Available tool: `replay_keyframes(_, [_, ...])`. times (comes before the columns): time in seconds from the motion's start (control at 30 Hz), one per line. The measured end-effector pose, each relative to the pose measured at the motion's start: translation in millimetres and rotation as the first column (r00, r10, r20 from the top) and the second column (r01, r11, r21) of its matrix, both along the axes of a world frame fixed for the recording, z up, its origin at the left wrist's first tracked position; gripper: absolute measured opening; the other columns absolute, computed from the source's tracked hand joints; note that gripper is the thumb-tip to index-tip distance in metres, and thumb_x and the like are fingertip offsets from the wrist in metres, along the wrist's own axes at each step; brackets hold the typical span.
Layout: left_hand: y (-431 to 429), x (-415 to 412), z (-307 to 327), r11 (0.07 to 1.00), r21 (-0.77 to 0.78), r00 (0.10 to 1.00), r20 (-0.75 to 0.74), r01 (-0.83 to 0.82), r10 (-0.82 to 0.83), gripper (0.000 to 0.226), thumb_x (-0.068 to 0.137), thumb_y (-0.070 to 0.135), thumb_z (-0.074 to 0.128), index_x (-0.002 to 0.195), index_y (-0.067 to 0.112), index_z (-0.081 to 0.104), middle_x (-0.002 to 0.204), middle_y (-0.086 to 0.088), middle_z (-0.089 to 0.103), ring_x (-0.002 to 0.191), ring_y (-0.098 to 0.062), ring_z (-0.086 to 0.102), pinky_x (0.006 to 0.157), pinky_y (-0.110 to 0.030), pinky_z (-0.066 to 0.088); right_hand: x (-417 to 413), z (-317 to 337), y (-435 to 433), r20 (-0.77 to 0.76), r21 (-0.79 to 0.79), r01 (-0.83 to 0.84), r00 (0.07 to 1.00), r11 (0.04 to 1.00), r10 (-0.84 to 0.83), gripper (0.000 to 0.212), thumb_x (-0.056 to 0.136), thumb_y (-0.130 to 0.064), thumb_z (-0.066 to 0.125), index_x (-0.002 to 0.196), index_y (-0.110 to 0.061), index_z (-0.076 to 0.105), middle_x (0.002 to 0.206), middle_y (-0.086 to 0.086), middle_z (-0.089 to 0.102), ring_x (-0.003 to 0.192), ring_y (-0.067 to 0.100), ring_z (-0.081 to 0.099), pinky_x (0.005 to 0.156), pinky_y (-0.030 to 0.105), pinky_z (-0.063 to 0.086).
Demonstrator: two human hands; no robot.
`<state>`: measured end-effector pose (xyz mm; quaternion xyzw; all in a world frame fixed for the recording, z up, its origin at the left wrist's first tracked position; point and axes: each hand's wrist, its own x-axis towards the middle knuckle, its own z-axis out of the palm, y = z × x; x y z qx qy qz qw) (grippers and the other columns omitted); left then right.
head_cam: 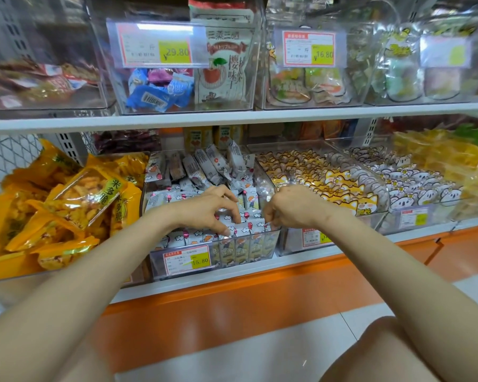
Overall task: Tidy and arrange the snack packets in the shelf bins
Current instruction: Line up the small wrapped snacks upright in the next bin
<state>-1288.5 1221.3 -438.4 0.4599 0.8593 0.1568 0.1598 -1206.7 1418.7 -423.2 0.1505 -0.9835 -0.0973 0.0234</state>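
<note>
Packets (249, 227) pinched in front rows of clear bin (271, 245) on lower shelf, left hand (215, 208) arched over their tops, thumb and fingertips closed on 1 or 2. Right hand (290, 208) curled tight at bin's right wall, knuckles up, touching end of same rows; whether clamped on a packet, cannot tell.

Probably light, crinkly and slick, with soft or brittle filling: best taken by sealed top edge, not squeezed at middle, and slid upright into row rather than pushed flat.

Behind rows, loose heap (204, 164) tumbled at back of same bin, not yet stood up. Price tag (186, 260) on front wall. At left, yellow bags (75, 194) slumped against bin's side. At right, just beside, 2nd bin of fox packets (329, 175).

Above, upper shelf (232, 117) overhanging back of bin, likely cramping any high lift; right wall tight against curled fingers, little room to turn a packet there.
</note>
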Motion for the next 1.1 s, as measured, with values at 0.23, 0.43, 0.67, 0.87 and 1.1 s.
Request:
replay_keyframes(0.23, [-13.5,3.3,12.6,0.975,0.197,0.991,-0.061,-0.104,0.118,0.023,0.085,0.024,0.067,0.106,0.018,0.058,0.113,0.003,0.059,0.104,-0.01,0.055,0.09,-0.025,0.045,-0.9,-2.6,2.0,-0.025,-0.082,0.041,0.999,0.996,-0.043,0.017,0.083,-0.027,0.065,0.099,-0.028,0.071,0.101,-0.009,0.07,0.097,0.013,0.061,0.072,0.022,0.037])
replay_keyframes(0.43, [-71.1,-13.8,40.3,0.969,0.017,0.931,-0.272,-0.248,0.243,0.061,0.074,0.04,0.075,0.126,0.023,0.049,0.126,0.003,0.048,0.12,-0.016,0.042,0.101,-0.032,0.035,-3.9,3.2,5.4,-0.151,-0.332,0.061,0.981,0.941,-0.117,0.017,0.089,-0.037,0.061,0.097,-0.026,0.071,0.093,-0.004,0.072,0.084,0.017,0.059,0.066,0.024,0.036])
replay_keyframes(0.67, [-88.5,-7.0,37.0,0.845,-0.434,0.934,-0.302,-0.312,0.19,0.08,0.068,0.058,0.072,0.135,0.036,0.035,0.133,0.004,0.036,0.128,-0.019,0.032,0.105,-0.038,0.022,-12.4,1.1,-9.5,-0.155,-0.506,0.015,0.982,0.862,-0.108,0.015,0.089,-0.031,0.062,0.095,-0.022,0.072,0.085,-0.005,0.07,0.073,0.013,0.057,0.071,0.028,0.046])
replay_keyframes(0.87, [-89.3,-6.7,45.3,0.959,-0.038,0.937,-0.225,-0.282,0.267,0.058,0.07,0.043,0.076,0.116,0.038,0.04,0.124,0.002,0.033,0.12,-0.016,0.03,0.099,-0.033,0.026,-12.4,-2.1,-19.5,-0.149,-0.691,-0.06,0.987,0.72,-0.061,0.01,0.087,-0.024,0.066,0.091,-0.019,0.073,0.084,-0.008,0.068,0.067,0.002,0.056,0.067,0.022,0.047])
replay_keyframes(1.1, [-35.2,17.8,18.2,0.827,0.546,0.988,0.009,-0.134,0.153,0.08,0.065,0.032,0.081,0.125,0.041,0.029,0.134,0.002,0.031,0.129,-0.008,0.035,0.108,-0.033,0.037,-15.3,0.1,-52.2,0.339,-0.926,0.346,0.938,-0.153,0.071,0.038,0.09,-0.02,0.061,0.123,-0.006,0.048,0.093,0.01,0.068,0.063,0.017,0.061,0.053,0.021,0.05])
